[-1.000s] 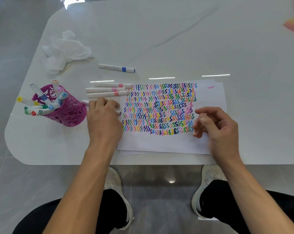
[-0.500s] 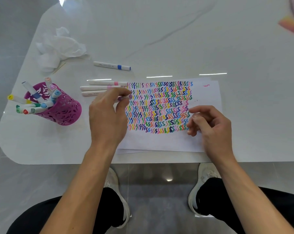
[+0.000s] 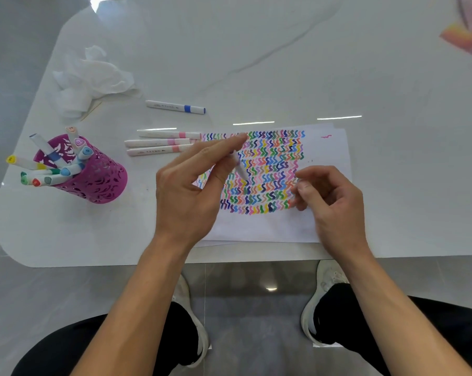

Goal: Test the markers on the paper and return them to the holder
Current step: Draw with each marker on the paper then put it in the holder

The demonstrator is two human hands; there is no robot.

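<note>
My left hand (image 3: 194,191) holds a white marker (image 3: 240,169) between its fingers, lifted over the paper (image 3: 329,150), which is covered in rows of coloured squiggles. To the right, my right hand (image 3: 329,196) hovers over the paper's right part with fingers loosely curled and nothing in it. Three white markers with pink bands (image 3: 158,143) lie side by side left of the paper. A marker with a blue band (image 3: 175,107) lies further back. The purple perforated holder (image 3: 93,177) stands at the left, tilted, with several markers in it.
A crumpled white tissue (image 3: 91,77) lies at the back left of the white table (image 3: 283,50). Beside it lies a thin wooden stick (image 3: 91,111). An orange-pink object (image 3: 465,39) sits at the far right edge. The table's front edge runs just below the paper.
My left hand picked a marker up from beside the paper and carried it right, over the squiggles. My right hand stayed over the paper's right part.
</note>
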